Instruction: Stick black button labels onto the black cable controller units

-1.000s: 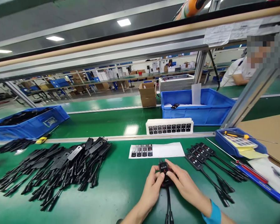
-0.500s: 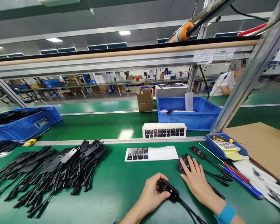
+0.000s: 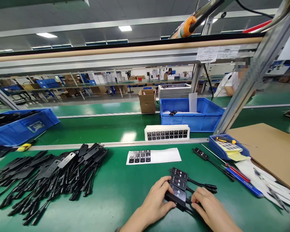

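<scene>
Small black controllers with button faces lie side by side in front of me, their cables running right. My left hand is closed around the left end of the nearest one, thumb on its front edge. Fingers curled, my right hand pinches the cables at the right end of this group; its fingertips partly hide them. A single controller lies apart, farther back on the right. Behind the group is a white label strip with several black labels at its left end.
A heap of black cabled parts covers the left bench. Blue bins stand at left and back, near a stack of label sheets. Right: a small blue tray, screwdrivers, white gloves, tweezers, cardboard.
The controllers under my right hand have moved left and toward me, beside the one in my left hand. My right hand has shifted from their faces to the cables.
</scene>
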Demonstrator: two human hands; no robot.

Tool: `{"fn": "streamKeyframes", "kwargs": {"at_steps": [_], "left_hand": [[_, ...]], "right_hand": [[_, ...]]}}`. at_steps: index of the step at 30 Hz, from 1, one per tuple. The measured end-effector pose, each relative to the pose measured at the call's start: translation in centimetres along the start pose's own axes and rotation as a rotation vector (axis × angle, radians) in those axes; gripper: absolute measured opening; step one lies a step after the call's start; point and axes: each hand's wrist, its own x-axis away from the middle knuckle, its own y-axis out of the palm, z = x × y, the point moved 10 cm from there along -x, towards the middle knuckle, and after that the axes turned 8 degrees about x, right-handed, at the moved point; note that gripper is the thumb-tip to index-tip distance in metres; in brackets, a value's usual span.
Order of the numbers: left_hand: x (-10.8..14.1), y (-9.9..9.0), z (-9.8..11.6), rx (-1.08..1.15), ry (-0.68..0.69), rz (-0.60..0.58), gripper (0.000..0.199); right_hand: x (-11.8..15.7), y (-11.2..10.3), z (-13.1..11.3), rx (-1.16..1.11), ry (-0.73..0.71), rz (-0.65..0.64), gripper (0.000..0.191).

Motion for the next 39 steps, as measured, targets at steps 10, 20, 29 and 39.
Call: {"fn": "streamKeyframes", "kwargs": {"at_steps": [10,20,29,39], "left_hand": [[0.2,-0.4,1.2,-0.114,0.145,-0.014,0.044],[0.4,1.4,0.4,-0.171,0.158,-0.218,0.080],[0.5,1.6,0.4,-0.207,0.151,-0.230,0.089],[0.7,1.5,0.6,-0.171,0.141,-0.263,0.087]], "right_hand": [[-1.4,-1.3,0.2,-0.014,0.019,0.152,0.008],[-2.8,-2.1,0.2,-0.053,-0.029,0.155,0.010],[-3.3,-1.7,-1.4,-0.075,-0.127,0.037,0.016],[-8.4,-4.9,9.6,0.312,0.224,0.340,0.040]]}}
